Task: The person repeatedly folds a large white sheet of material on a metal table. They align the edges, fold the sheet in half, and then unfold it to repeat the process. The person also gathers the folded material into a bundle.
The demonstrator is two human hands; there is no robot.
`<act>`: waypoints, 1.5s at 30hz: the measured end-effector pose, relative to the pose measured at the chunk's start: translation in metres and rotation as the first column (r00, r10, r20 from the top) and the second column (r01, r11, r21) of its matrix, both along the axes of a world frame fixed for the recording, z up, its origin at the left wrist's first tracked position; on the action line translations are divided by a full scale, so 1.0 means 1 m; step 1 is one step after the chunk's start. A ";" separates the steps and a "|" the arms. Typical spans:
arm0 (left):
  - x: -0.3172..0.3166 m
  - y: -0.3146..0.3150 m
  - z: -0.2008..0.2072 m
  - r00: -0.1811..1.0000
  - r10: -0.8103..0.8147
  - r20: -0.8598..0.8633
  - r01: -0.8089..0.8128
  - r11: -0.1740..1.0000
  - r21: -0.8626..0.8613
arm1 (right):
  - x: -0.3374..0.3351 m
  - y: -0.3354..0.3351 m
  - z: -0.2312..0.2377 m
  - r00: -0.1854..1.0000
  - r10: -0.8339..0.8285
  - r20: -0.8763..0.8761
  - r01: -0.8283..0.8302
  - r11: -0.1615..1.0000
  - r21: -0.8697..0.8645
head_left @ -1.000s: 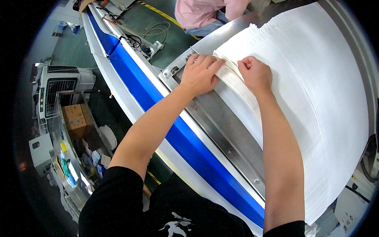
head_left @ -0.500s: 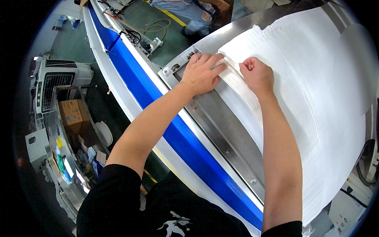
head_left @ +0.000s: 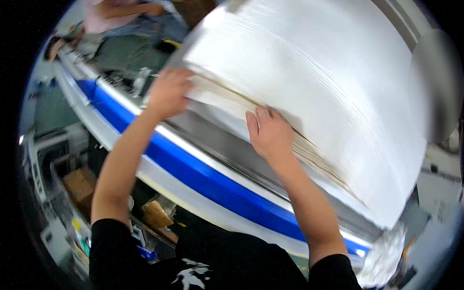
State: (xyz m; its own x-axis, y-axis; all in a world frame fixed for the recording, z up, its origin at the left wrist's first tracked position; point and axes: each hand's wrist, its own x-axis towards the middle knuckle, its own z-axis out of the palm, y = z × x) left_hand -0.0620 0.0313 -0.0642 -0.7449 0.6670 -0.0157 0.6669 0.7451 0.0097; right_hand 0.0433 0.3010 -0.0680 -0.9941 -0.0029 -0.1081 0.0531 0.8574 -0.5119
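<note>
A large stack of thin white sheets (head_left: 309, 63), paper or cloth, lies on a metal-edged surface. Along its near side a dark, slanting gap sets a band of layered, cream-tinged sheet edges (head_left: 222, 92) apart from the rest. At the left corner of that band, my left hand (head_left: 169, 94) is closed round the sheets' end, somewhat blurred. My right hand (head_left: 273, 133) grips the band near its middle, thumb on the near side and fingertips tucked into the gap.
A grey metal strip (head_left: 208, 135) and a long blue-and-white machine rail (head_left: 193, 169) run between me and the stack. Crumpled white plastic (head_left: 386, 256) hangs at the lower right. Another person (head_left: 130, 17) is at the far left. Cardboard boxes (head_left: 79, 186) stand at left.
The view has swung, so the stack sits further left. My right hand has gone from a closed fist above the stack to gripping its near edge. A gap now shows along the layers.
</note>
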 end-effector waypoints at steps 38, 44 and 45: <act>-0.061 -0.031 -0.042 0.993 0.117 -0.012 -0.102 0.802 -0.588 | 0.513 0.697 -0.010 0.572 -0.716 0.401 0.159 0.576 0.802; -0.030 0.038 0.009 0.982 0.189 0.000 -0.135 0.701 -0.701 | 0.514 0.698 0.023 0.625 -0.679 0.385 0.180 0.605 0.776; -0.019 0.069 0.022 0.984 0.173 -0.035 -0.144 0.672 -0.726 | 0.509 0.692 0.040 0.603 -0.692 0.397 0.201 0.613 0.764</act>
